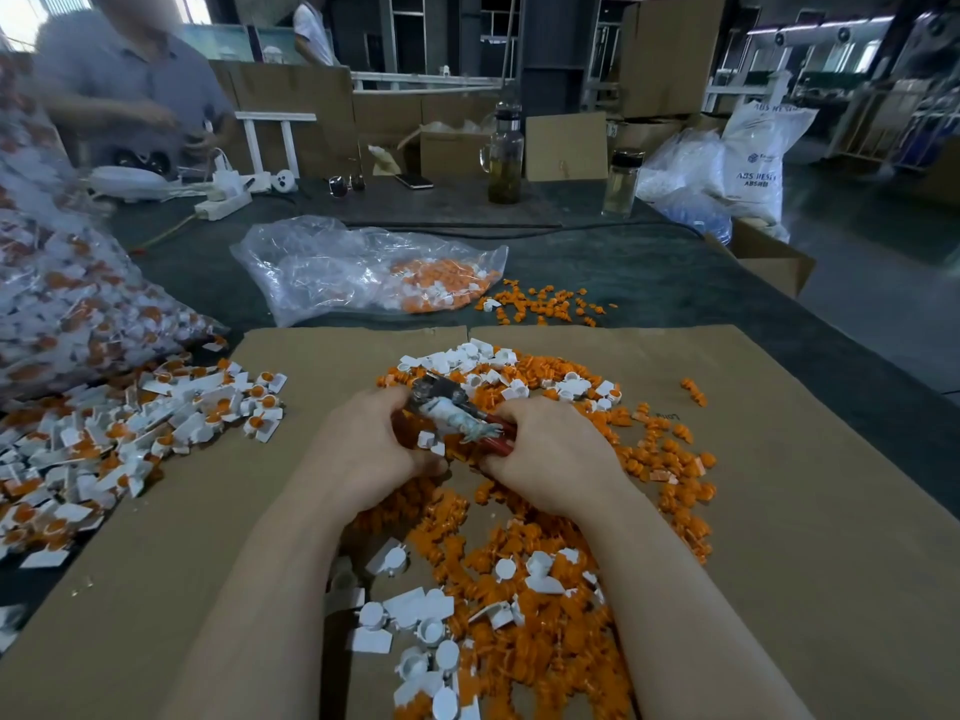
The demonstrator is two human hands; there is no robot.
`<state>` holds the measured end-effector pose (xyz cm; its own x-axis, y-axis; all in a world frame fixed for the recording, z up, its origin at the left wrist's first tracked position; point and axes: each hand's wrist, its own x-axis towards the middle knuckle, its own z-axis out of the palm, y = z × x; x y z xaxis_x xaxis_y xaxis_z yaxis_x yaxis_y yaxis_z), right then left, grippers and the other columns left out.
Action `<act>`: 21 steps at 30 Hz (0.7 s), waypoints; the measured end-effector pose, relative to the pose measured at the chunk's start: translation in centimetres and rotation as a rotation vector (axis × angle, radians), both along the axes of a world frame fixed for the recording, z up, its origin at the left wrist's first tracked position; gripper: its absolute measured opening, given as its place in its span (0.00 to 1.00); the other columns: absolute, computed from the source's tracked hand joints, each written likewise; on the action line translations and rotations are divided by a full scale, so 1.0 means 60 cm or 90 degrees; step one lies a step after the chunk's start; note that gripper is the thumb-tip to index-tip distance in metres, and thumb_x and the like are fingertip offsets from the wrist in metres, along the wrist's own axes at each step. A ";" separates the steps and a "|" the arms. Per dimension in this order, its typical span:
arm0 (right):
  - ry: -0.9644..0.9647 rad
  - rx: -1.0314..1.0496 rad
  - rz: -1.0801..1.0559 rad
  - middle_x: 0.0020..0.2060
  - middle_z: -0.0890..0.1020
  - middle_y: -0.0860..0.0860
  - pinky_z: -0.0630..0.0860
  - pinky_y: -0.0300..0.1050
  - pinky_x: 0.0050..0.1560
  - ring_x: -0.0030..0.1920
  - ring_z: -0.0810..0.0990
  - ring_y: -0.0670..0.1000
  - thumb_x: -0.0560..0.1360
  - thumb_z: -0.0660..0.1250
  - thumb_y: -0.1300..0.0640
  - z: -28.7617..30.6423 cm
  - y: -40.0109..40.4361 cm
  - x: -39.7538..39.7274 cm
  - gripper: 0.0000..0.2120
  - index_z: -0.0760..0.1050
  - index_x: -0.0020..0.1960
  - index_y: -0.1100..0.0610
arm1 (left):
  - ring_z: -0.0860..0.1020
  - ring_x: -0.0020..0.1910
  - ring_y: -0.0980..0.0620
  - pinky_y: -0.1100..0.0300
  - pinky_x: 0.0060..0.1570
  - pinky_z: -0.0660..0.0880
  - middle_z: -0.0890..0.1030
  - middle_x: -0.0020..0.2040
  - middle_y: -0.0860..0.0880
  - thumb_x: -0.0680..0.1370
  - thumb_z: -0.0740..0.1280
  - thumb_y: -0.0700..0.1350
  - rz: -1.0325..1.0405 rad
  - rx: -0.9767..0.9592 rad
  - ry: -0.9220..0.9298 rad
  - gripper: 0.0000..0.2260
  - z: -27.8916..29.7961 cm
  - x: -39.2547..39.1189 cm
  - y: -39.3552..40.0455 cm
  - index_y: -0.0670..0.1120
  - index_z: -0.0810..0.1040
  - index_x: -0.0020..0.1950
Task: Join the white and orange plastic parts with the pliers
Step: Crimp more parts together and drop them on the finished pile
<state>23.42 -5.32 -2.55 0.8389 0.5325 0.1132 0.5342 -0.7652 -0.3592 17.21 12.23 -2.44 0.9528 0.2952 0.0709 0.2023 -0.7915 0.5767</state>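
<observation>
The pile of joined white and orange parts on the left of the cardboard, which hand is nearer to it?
Left. The left hand is just right of the joined pile; the right hand is farther right, holding the pliers.

A cardboard sheet lies on the table; a heap of loose parts sits on its middle, with both hands at the heap's far end; a pile of joined pieces lies to the left; behind the sheet lies a plastic bag holding more parts; two bottles stand farther back.
</observation>
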 end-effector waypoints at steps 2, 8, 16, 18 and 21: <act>-0.009 0.007 0.006 0.40 0.76 0.45 0.78 0.46 0.40 0.42 0.76 0.48 0.75 0.67 0.46 0.000 0.000 0.000 0.06 0.73 0.47 0.47 | 0.74 0.42 0.61 0.64 0.36 0.67 0.77 0.44 0.59 0.66 0.80 0.53 0.010 -0.022 -0.011 0.15 0.000 -0.001 -0.002 0.56 0.78 0.47; -0.022 0.040 -0.018 0.41 0.78 0.46 0.77 0.45 0.37 0.41 0.77 0.48 0.76 0.65 0.47 -0.006 0.000 0.000 0.07 0.75 0.49 0.49 | 0.74 0.42 0.61 0.64 0.34 0.66 0.78 0.44 0.58 0.72 0.75 0.53 0.026 -0.005 -0.045 0.06 0.002 -0.002 -0.008 0.58 0.79 0.41; 0.058 0.272 -0.065 0.35 0.75 0.46 0.65 0.40 0.30 0.33 0.74 0.46 0.74 0.64 0.54 -0.003 0.000 0.007 0.05 0.72 0.49 0.49 | 0.78 0.40 0.64 0.66 0.35 0.66 0.81 0.37 0.58 0.78 0.71 0.50 0.068 -0.142 -0.127 0.07 0.008 0.001 -0.034 0.54 0.82 0.39; 0.101 0.345 -0.056 0.34 0.76 0.46 0.67 0.40 0.30 0.31 0.74 0.45 0.74 0.64 0.57 0.000 0.000 0.005 0.07 0.74 0.50 0.48 | 0.79 0.41 0.58 0.63 0.36 0.69 0.82 0.41 0.55 0.78 0.70 0.50 0.055 -0.201 -0.135 0.05 0.013 0.001 -0.043 0.55 0.82 0.43; 0.137 0.392 -0.049 0.31 0.76 0.45 0.65 0.36 0.25 0.25 0.71 0.42 0.74 0.64 0.59 0.003 -0.001 0.003 0.07 0.77 0.47 0.49 | 0.79 0.44 0.57 0.66 0.38 0.68 0.83 0.45 0.55 0.79 0.69 0.50 0.026 -0.270 -0.109 0.04 0.017 -0.001 -0.055 0.59 0.82 0.48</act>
